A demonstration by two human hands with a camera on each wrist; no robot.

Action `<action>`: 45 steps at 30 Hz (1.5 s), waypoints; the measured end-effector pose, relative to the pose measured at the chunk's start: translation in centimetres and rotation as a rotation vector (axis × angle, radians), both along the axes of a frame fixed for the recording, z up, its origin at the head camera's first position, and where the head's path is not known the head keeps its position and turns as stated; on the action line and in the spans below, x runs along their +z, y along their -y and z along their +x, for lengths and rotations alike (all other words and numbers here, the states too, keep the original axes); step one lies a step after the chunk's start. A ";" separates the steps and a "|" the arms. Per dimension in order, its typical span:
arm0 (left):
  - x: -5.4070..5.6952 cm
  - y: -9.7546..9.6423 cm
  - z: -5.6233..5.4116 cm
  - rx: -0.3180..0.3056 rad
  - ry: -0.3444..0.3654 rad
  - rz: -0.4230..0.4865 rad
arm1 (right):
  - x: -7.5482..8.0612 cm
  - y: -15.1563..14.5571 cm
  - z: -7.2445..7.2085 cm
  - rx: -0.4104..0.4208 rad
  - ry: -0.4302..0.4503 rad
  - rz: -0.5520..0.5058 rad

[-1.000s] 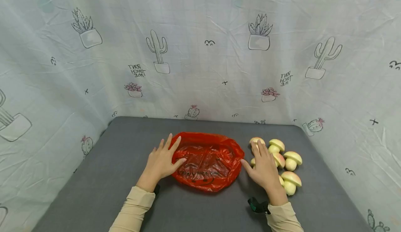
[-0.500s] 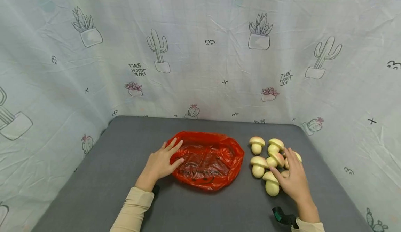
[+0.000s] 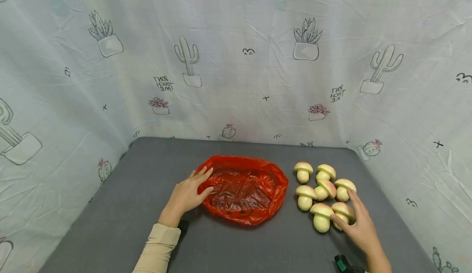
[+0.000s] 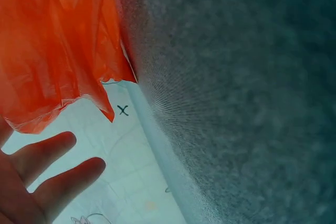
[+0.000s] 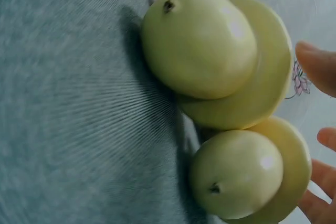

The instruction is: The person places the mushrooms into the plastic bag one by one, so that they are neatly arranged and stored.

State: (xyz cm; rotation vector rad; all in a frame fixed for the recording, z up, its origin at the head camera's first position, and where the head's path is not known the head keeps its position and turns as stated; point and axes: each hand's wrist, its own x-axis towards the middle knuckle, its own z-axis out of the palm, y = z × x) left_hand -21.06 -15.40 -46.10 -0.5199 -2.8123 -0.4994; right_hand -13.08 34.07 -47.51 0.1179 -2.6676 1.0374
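An opened-out red plastic bag (image 3: 241, 191) lies in the middle of the grey table, its mouth facing up. My left hand (image 3: 186, 195) is at the bag's left rim, fingers spread; in the left wrist view the bag's wall (image 4: 58, 45) hangs beside the fingers. To the right, my right hand (image 3: 363, 228) is beside the front right toy mushroom (image 3: 343, 211), thumb and fingers apart on either side of it. Another mushroom (image 3: 321, 219) stands just left of that one. In the right wrist view, the fingers show a gap from the pale mushrooms (image 5: 199, 45).
Several more yellow mushrooms with pinkish caps (image 3: 304, 170) stand in a close group behind, right of the bag. A white cloth (image 3: 236, 80) printed with cacti hangs behind the table and along its sides. Each wrist wears a dark strap (image 3: 343, 262).
My right hand has moved from the bag's right side across the mushrooms to the group's front right, uncovering the others. My left hand has barely shifted at the rim.
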 end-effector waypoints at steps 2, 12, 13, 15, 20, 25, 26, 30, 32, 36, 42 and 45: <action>0.0 -0.1 -0.1 -0.005 0.009 0.015 | -0.3 -0.1 0.1 0.010 -0.011 -0.008; -0.1 -0.1 -0.1 -0.039 0.130 0.113 | -1.5 0.1 0.4 0.046 -0.033 -0.019; -0.1 -0.1 -0.2 -0.041 0.142 0.119 | -1.5 0.1 0.4 0.051 -0.033 -0.018; -0.1 -0.1 -0.3 -0.043 0.160 0.134 | -1.5 -0.1 0.4 0.054 -0.007 -0.009; -0.3 0.1 -0.3 -0.051 0.185 0.165 | -1.8 -0.7 0.7 0.055 0.080 0.018; -0.5 0.2 -0.4 -0.063 0.178 0.190 | -2.3 -1.2 1.0 0.055 0.025 0.039; -0.5 0.3 -0.4 -0.065 0.176 0.196 | -2.4 -1.3 1.0 0.057 0.004 0.041; -0.5 0.5 -0.5 -0.071 0.160 0.211 | -2.7 -1.4 0.9 0.062 -0.060 0.044; -0.5 0.5 -0.5 -0.074 0.157 0.215 | -2.9 -1.4 0.9 0.055 -0.065 0.044; -0.6 0.5 -0.4 -0.072 0.156 0.217 | -3.1 -1.4 1.1 0.026 -0.043 0.061; -0.8 0.5 -0.4 -0.058 0.133 0.207 | -3.0 -1.4 1.1 0.012 -0.033 0.071; -0.8 0.4 -0.6 -0.062 0.124 0.209 | -2.8 -1.3 1.1 0.001 -0.006 0.071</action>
